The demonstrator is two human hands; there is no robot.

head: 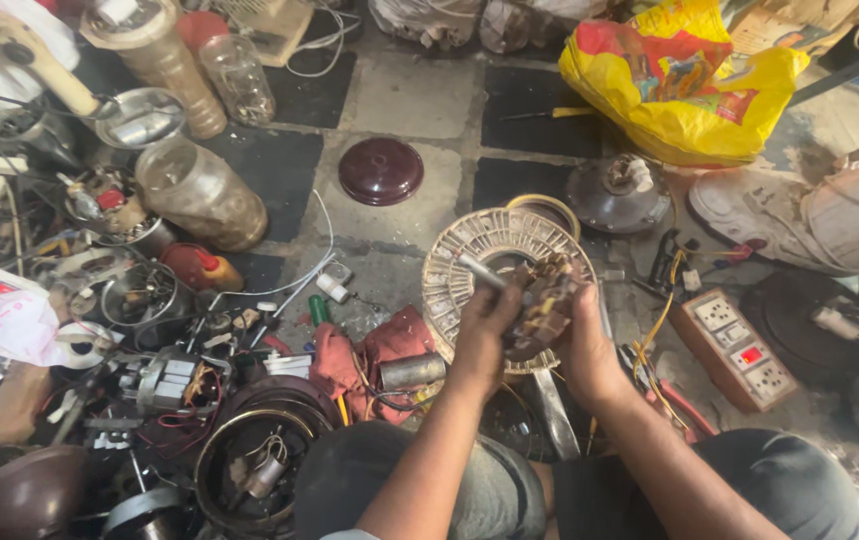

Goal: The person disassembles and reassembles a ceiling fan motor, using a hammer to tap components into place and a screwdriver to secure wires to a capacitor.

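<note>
Head view, looking down at two bare hands above a cluttered floor. Left hand [482, 325] closed around a grey metal shaft [479, 272], which sticks up and to the left out of the grip. Right hand [581, 345] wrapped around the side of a brown wound motor core [541, 305], fingers curled on it, so both grips shut on the same piece, held between the knees. Just behind the core, touching or very near it, a round pale ribbed motor housing [469, 245], tilted toward the camera. Cannot tell whether the shaft passes through this housing.

Behind it on the tiled floor [419, 95], a dark red dome cover [381, 170], well apart from the hands. To the right, a grey round motor cap [617, 195] and a yellow and red plastic bag [684, 85]. Near the right hand, an orange extension socket box [734, 350] with yellow wires beside it. To the left of the left hand, a red cloth [374, 350] with a small silver cylinder capacitor [412, 371] lying on it. Further left, dusty plastic jars [199, 190] and a heap of metal parts and wires [164, 385].
</note>
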